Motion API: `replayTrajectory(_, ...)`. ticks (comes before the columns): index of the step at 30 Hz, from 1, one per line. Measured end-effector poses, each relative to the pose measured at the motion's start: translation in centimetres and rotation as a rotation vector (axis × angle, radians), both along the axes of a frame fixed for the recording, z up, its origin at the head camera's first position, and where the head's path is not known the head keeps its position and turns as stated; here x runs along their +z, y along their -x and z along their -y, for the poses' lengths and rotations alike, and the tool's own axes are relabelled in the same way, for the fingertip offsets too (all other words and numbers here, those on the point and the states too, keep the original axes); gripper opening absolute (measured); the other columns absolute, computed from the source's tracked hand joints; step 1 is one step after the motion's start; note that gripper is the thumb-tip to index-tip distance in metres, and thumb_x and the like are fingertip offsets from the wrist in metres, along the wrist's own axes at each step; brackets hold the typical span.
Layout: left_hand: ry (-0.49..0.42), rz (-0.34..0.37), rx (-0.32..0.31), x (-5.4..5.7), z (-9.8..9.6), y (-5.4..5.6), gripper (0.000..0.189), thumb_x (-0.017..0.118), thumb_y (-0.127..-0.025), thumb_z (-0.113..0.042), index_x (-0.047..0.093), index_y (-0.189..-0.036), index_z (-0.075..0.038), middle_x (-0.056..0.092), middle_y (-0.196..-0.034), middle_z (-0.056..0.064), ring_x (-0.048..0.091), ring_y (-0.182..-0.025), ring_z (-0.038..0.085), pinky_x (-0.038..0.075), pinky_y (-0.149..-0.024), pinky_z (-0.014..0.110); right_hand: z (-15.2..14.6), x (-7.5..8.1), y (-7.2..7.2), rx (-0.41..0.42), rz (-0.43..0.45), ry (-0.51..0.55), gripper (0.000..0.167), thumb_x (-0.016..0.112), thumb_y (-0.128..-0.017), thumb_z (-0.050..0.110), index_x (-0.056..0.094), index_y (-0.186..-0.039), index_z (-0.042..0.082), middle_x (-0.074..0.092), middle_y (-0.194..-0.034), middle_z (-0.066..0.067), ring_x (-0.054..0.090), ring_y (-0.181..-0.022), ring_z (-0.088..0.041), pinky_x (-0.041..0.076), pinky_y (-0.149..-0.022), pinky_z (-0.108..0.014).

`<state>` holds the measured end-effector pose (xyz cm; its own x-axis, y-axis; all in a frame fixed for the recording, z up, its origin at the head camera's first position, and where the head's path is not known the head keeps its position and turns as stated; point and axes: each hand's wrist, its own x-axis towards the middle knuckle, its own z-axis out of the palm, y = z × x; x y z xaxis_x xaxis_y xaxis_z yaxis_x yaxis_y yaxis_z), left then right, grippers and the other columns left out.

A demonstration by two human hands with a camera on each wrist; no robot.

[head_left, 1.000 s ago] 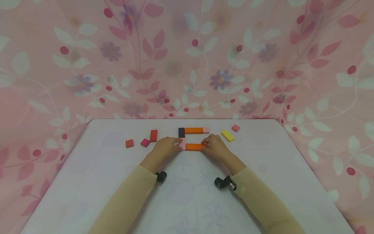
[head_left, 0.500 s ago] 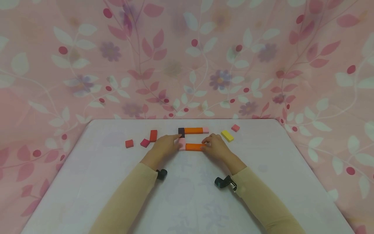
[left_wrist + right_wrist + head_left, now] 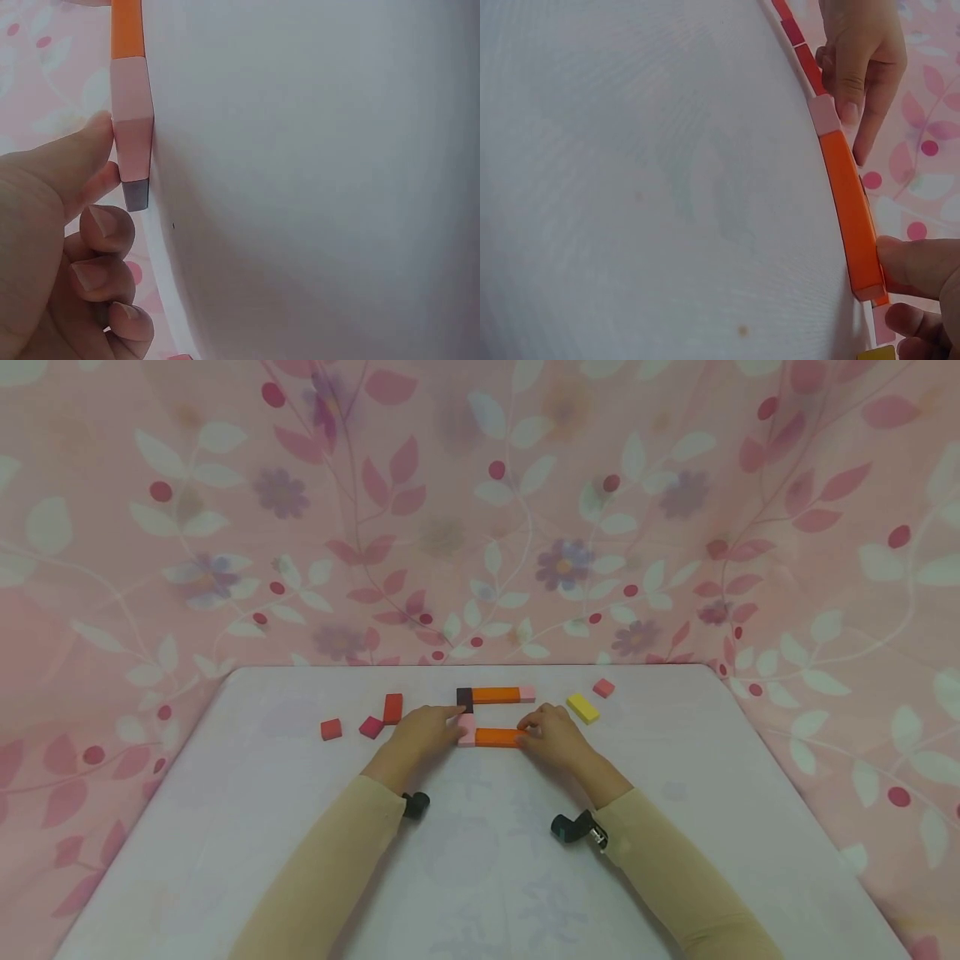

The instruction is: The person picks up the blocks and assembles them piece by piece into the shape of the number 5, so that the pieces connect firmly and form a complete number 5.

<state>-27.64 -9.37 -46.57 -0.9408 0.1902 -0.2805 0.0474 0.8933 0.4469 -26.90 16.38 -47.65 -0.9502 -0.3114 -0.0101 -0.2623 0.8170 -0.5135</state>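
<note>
Head view: The left hand (image 3: 423, 731) is changed from one second ago. Its index finger, then on the near pink (image 3: 467, 727), now reaches the black block (image 3: 465, 696); its thumb stays on the near pink. No block shows a clear shift. Judged: the black–pink joint is being checked or squared, not rebuilt.

The near pink adjoins the near end of the black block; the near orange (image 3: 497, 738) runs right from that pink, its end under the right hand (image 3: 555, 737). The far orange (image 3: 496, 695) and far pink (image 3: 527, 694) extend directly right of the black block.

Count: ten blocks. One black, two orange, two pale pink, in one joined figure. Well left of the black block, three reds: upright red (image 3: 393, 708), crimson (image 3: 371, 727), outer red (image 3: 331, 729). Well right of it, one yellow (image 3: 582, 708) and one coral (image 3: 603, 688).

Left wrist view: thumb and index lie extended against one side of the pink–black pair, pressing without a visible pinch; the other three fingers (image 3: 105, 277) are curled, holding nothing.

Right wrist view: the thumb touches the near orange towards its end away from the black block; the other fingers bend beside it. Whether they grasp the near orange, I cannot tell.
</note>
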Motion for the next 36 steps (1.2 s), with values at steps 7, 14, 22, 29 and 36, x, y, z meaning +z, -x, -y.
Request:
replayTrajectory(7, -0.011, -0.005, 0.010, 0.06, -0.15, -0.01, 0.054, 0.060, -0.099, -0.046, 0.049, -0.150, -0.031, 0.053, -0.147, 0.006, 0.044, -0.137, 0.032, 0.034, -0.112, 0.054, -0.02, 0.12, -0.06, -0.005, 0.004, 0.002, 0.019, 0.073, -0.092, 0.026, 0.076, -0.107, 0.013, 0.059, -0.106, -0.008, 0.050, -0.102, -0.026, 0.045, -0.087, -0.040)
replayTrajectory(14, 0.001, -0.048, -0.013, -0.04, -0.14, 0.01, 0.051, 0.059, -0.100, -0.043, 0.050, -0.148, -0.031, 0.054, -0.146, 0.008, 0.047, -0.135, 0.032, 0.035, -0.112, 0.053, 0.04, 0.04, -0.08, -0.004, -0.009, -0.003, 0.020, 0.073, -0.092, 0.026, 0.076, -0.107, 0.013, 0.060, -0.106, -0.008, 0.050, -0.101, -0.027, 0.046, -0.086, -0.041)
replayTrajectory(22, -0.022, -0.009, 0.019, 0.15, -0.18, -0.07, 0.053, 0.061, -0.098, -0.045, 0.050, -0.148, -0.032, 0.053, -0.147, 0.007, 0.045, -0.137, 0.032, 0.035, -0.111, 0.053, 0.16, 0.11, -0.13, -0.014, 0.000, -0.013, 0.020, 0.073, -0.092, 0.026, 0.076, -0.107, 0.014, 0.059, -0.106, -0.008, 0.050, -0.102, -0.027, 0.046, -0.088, -0.041)
replayTrajectory(29, -0.029, -0.005, 0.024, 0.30, -0.18, -0.27, 0.053, 0.061, -0.098, -0.045, 0.050, -0.148, -0.031, 0.053, -0.147, 0.007, 0.044, -0.137, 0.032, 0.036, -0.111, 0.054, 0.23, 0.09, -0.15, -0.018, 0.001, -0.026, 0.020, 0.074, -0.092, 0.027, 0.075, -0.107, 0.014, 0.058, -0.103, -0.007, 0.051, -0.102, -0.026, 0.046, -0.087, -0.040)
replayTrajectory(36, -0.046, 0.000, 0.029, 0.33, -0.12, -0.40, 0.055, 0.063, -0.097, -0.045, 0.050, -0.149, -0.031, 0.052, -0.148, 0.006, 0.044, -0.137, 0.031, 0.036, -0.111, 0.054, 0.28, 0.09, -0.14, -0.021, 0.004, -0.027, 0.020, 0.074, -0.092, 0.027, 0.075, -0.107, 0.014, 0.059, -0.104, -0.007, 0.050, -0.102, -0.026, 0.046, -0.087, -0.040)
